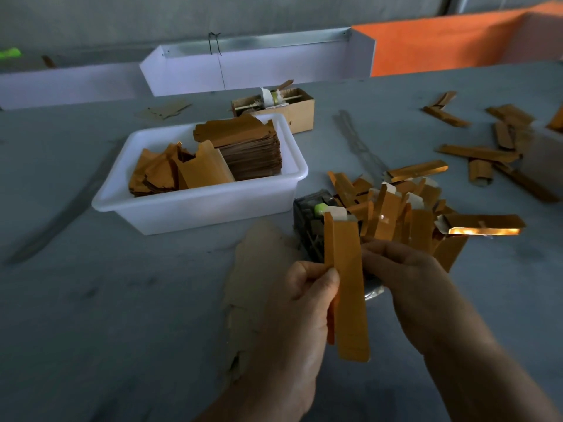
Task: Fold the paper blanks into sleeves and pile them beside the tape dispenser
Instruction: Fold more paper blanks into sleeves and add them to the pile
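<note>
You held one folded sleeve (347,284) upright between both hands, above the near part of the bench (106,300). Your left hand (300,303) pinched its left edge with thumb and curled fingers; your right hand (405,269) gripped its right side, fingers curled behind the paper where they could not be seen.

Just beyond your hands sat the tape dispenser (310,217), dark with a green roll, its right half buried under the pile of finished sleeves (402,208). The pile spread rightward, one glossy sleeve catching the light. More sleeves (487,147) lay scattered toward the bench's far right corner, some cut off by the frame.

The white tub (195,208) of paper blanks (243,144) stood left of the dispenser, near the bench's middle, with a small cardboard box (292,111) behind it; what that box held was too blurred to make out. A flat brown sheet (253,269) lay under your left wrist, partly hidden.

Open bench ran along the whole left side and the near left corner. White panels (243,68) lined the far edge.
</note>
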{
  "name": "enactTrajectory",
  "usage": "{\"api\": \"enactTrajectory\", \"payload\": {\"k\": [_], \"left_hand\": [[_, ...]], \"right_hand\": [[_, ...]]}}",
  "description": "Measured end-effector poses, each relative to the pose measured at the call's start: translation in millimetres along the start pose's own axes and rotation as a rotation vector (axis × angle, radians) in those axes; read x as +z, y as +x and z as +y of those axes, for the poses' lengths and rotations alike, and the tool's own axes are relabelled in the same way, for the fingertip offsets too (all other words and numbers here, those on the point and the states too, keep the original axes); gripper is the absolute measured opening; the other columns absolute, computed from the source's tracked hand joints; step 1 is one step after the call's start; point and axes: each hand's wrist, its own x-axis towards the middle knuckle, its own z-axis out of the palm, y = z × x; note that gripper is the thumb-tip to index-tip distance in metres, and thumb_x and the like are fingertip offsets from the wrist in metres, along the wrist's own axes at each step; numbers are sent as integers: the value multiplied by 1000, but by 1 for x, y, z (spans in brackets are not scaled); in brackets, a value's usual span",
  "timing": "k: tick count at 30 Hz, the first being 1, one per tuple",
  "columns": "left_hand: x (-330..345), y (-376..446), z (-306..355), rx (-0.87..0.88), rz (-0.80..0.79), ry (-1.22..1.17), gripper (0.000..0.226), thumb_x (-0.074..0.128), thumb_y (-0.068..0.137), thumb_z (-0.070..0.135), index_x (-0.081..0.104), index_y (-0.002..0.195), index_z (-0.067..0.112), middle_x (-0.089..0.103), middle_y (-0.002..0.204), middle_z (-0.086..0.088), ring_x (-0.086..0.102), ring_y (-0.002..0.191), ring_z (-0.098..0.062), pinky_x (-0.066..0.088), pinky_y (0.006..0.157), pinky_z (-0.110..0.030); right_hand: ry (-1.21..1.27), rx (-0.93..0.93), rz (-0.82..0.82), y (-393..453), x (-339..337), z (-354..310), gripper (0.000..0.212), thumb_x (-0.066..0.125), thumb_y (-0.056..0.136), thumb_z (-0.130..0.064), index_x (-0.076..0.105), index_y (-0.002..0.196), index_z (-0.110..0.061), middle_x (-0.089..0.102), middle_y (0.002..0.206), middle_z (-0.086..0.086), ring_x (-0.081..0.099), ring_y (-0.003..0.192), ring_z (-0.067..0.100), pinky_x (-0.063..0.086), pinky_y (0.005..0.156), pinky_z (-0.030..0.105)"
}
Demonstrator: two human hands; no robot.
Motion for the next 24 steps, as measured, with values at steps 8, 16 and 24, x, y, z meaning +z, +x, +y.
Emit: {"api": "enactTrajectory", "payload": {"k": [8,16,24], "left_hand": [[-3,-2,1,11,-45,10,16,55,95,27,62,83,18,55,52,15,50,47,2,37,42,-12],[-2,2,4,31,-45,-45,16,59,92,26,64,92,11,69,92,-19,65,83,-28,49,74,-39],[4,10,10,71,-54,159,12,53,95,32,59,97,21,64,86,3,62,79,-10,45,66,-23]], "right_hand": [[-249,-135,138,-14,-4,-8,16,61,83,-25,67,74,-14,59,99,-6,56,84,8,43,67,26],[-531,-195,233,-16,-3,12,12,64,85,-22,63,73,-20,48,118,-13,43,104,6,35,72,16],[-504,-271,294,-20,4,22,22,65,83,-18,56,66,-30,55,124,-5,53,111,17,41,81,23]]}}
